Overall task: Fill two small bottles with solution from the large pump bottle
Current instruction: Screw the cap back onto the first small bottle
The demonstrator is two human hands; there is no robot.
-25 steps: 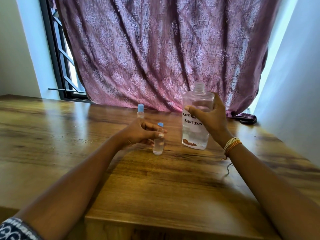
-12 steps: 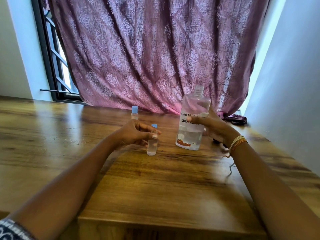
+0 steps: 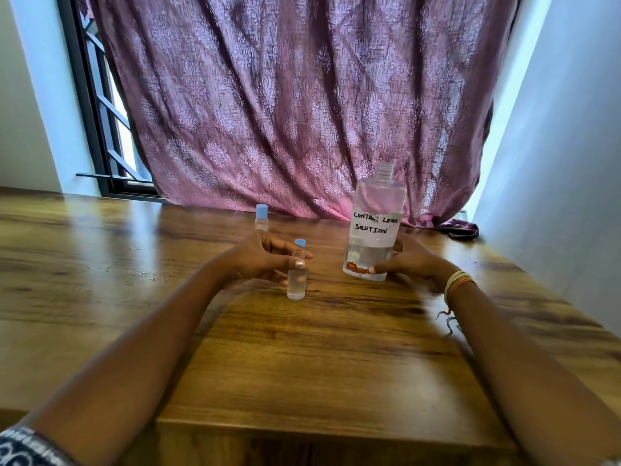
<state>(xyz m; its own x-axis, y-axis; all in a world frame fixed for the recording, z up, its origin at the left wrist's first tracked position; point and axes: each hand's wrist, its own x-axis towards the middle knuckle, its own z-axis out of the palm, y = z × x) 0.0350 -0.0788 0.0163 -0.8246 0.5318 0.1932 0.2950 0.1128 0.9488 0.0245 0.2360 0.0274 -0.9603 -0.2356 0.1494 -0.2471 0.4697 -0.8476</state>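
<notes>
My right hand (image 3: pixel 411 260) wraps thumb in front and fingers behind the foot of the large bottle (image 3: pixel 378 203), clear, flat-shouldered plastic with a bare threaded neck and a handwritten label, upright on the glossy wooden table (image 3: pixel 336 364). Left of it, my left hand (image 3: pixel 262 257) pinches the near small bottle (image 3: pixel 296 284), a clear blue-capped cylinder, and half hides the second small bottle (image 3: pixel 261 218) beyond. A patterned purple curtain (image 3: pixel 285 112) hangs behind.

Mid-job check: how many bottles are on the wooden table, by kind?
Small clear plastic bottles with blue caps: 2 (far small bottle, near small bottle)
Large clear uncapped bottle labelled contact lens solution: 1
Total: 3 bottles
</notes>
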